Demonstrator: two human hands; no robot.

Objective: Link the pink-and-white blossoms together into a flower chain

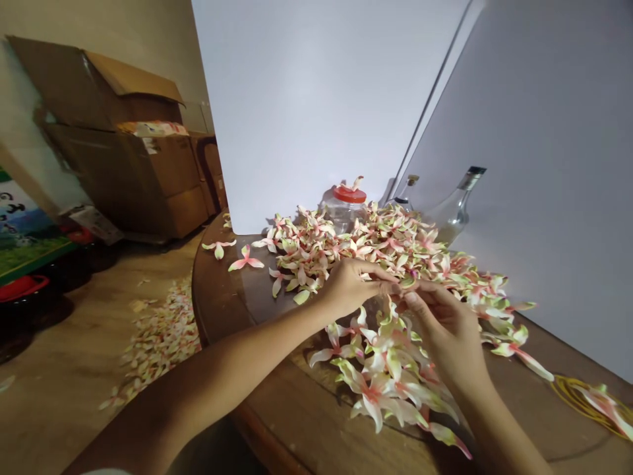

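Note:
My left hand (352, 285) and my right hand (452, 330) meet over the table, their fingertips pinched together. Between them is a small flower (408, 282), of which a greenish petal shows; the fingers cover the rest. Just below the hands lies a bunch of white-and-pink flowers (386, 379) with green tips; whether they are joined by a string I cannot tell. Behind the fingers spreads a large heap of similar loose flowers (316, 247).
On the round wooden table (277, 396) are a red-lidded jar (350, 196), a glass bottle (452, 214) and a coil of yellow cord (568, 392). White panels (316, 112) rise behind. Fallen flowers (168, 330) cover the floor at left, near cardboard boxes (133, 171).

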